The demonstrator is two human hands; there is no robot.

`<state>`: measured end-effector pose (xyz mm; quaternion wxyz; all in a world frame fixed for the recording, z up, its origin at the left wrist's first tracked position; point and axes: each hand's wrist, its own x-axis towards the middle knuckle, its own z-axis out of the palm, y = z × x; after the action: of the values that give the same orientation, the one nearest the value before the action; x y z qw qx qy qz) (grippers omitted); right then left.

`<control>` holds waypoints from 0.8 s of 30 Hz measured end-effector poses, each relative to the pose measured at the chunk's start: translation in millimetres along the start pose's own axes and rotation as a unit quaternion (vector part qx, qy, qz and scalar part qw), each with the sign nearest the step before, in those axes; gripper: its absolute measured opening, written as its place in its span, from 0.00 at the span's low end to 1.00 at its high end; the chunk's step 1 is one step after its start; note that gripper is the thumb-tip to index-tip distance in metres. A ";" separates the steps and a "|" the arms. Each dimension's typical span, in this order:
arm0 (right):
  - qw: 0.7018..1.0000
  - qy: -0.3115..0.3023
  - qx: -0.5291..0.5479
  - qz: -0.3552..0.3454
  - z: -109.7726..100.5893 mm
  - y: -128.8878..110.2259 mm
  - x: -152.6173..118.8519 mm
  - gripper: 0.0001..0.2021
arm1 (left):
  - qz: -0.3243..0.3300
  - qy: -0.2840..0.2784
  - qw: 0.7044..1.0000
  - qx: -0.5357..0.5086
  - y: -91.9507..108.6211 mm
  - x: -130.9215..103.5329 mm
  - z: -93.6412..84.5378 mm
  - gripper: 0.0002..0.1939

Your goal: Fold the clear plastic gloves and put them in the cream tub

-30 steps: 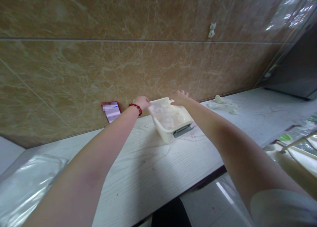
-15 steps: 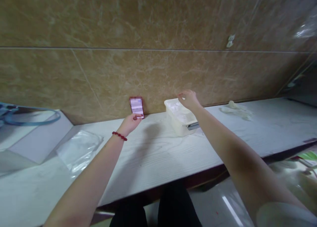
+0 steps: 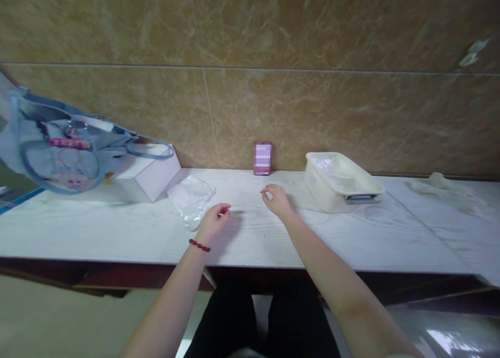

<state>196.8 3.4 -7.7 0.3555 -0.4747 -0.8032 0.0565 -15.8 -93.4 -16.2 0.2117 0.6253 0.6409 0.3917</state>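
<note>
My left hand (image 3: 214, 221), with a red bead bracelet (image 3: 199, 245) on its wrist, hovers over the counter beside a clear plastic bag pack (image 3: 191, 199). Its fingers are loosely curled, a gap showing between them and the thumb, and I see nothing in it. My right hand (image 3: 276, 199) is above the counter's middle, thumb and forefinger pinched together. Whatever may be between those fingertips is too small to make out. Right of it stands a cream plastic bin (image 3: 326, 191) with clear, filmy contents. A phone (image 3: 263, 158) leans upright on the wall, ahead of both hands.
At the left, a light-blue handbag (image 3: 74, 150) rests by a white box (image 3: 156, 176). A crumpled pale glove-like item (image 3: 441, 186) lies at the right end. The white counter (image 3: 250, 248) runs along a brown tiled wall (image 3: 250, 108), its front edge close to my legs.
My right hand has moved left, from over the cream bin to the counter's middle. My left hand has drawn back from the phone. The view has turned left, bringing the handbag in.
</note>
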 end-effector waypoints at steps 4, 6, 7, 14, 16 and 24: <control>0.999 -0.002 0.024 0.021 20.8 3.2 -7.6 0.09 | -0.013 0.037 0.998 0.059 -25.0 -14.5 -22.5 0.14; 0.999 0.001 0.033 0.040 22.5 9.5 -8.6 0.09 | -0.022 0.073 0.990 0.116 -36.6 -9.8 -37.9 0.15; 0.998 0.004 0.037 0.051 22.9 13.0 -8.7 0.09 | -0.028 0.090 0.984 0.151 -41.4 -4.3 -45.2 0.16; 0.994 0.044 0.074 0.068 34.7 31.4 -7.4 0.09 | -0.108 0.050 0.917 0.380 -48.5 55.1 -51.4 0.25; 0.993 0.050 0.085 0.069 36.8 33.8 -6.9 0.09 | -0.131 0.024 0.900 0.414 -46.3 66.4 -42.4 0.27; 0.988 0.049 0.112 0.093 35.4 35.6 -5.6 0.10 | -0.221 0.012 0.885 0.410 -47.3 89.2 -27.4 0.20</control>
<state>202.0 26.9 -52.0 0.4381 -0.5067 -0.7260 0.1556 -78.1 -9.4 -16.5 0.0094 0.4938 0.8684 0.0445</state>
